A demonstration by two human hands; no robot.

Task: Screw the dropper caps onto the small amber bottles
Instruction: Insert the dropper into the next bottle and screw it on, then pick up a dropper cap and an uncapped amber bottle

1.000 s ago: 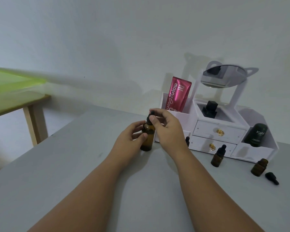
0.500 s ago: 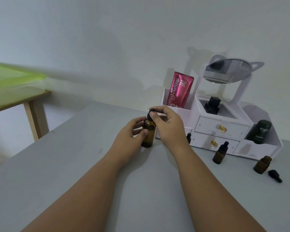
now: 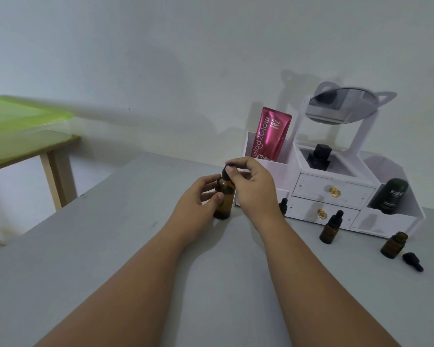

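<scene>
Centre frame: left hand (image 3: 198, 196) gripped an amber bottle (image 3: 224, 199) standing on the grey counter (image 3: 110, 246). Right hand (image 3: 251, 186) pinched its black dropper cap (image 3: 226, 171). Lower right: an uncapped bottle (image 3: 393, 245) beside a loose cap (image 3: 412, 261).

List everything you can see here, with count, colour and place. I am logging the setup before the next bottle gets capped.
amber bottles: four, brown; one held, one capped and one open before the organizer, one mostly hidden behind the right wrist
loose dropper cap: one, black, lying beside the open bottle
organizer: one, white, two drawers, table's far right
mirror: one, atop the organizer
tube: one, pink, left compartment
black bottle: one, middle compartment
dark container: one, right compartment
table: one, grey
side table: one, wooden, green lid on top
left hand: grips the held bottle
right hand: pinches its cap
</scene>
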